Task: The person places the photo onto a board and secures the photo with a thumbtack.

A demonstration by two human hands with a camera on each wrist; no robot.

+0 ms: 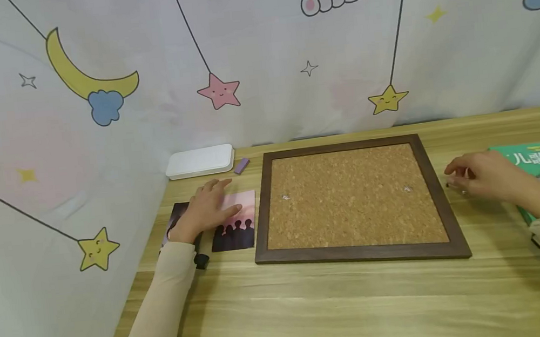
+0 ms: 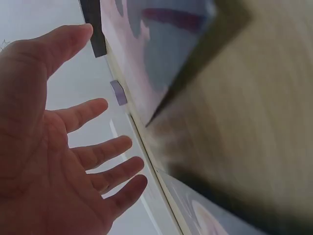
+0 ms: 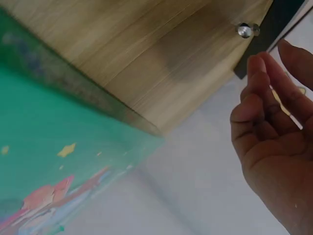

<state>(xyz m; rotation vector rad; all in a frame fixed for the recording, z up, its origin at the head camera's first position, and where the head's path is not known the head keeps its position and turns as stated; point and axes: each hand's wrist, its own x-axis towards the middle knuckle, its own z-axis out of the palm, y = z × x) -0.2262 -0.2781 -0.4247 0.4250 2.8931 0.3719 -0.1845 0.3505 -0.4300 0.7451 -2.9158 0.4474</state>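
My left hand [image 1: 205, 210] is spread over a photo [image 1: 242, 231] of a pink sky and dark silhouettes. In the left wrist view its fingers are apart, with nothing between them. Under that wrist lies a darker picture [image 1: 175, 216], partly covered. A brown-framed cork board [image 1: 351, 204] lies flat between the hands, bearing two small whitish spots that I cannot identify. My right hand [image 1: 485, 175], fingers loosely bent, hovers beside the board's right edge. Close to its fingertips is a small shiny pin-like piece [image 3: 244, 30] on the table. No object shows in its grasp.
A white case [image 1: 200, 161] and a small purple block [image 1: 242, 166] sit at the back left. On the right a green book [image 1: 518, 158] lies partly beneath the right forearm. Patterned cloth [image 1: 282, 96] hangs behind the wooden table [image 1: 361, 306].
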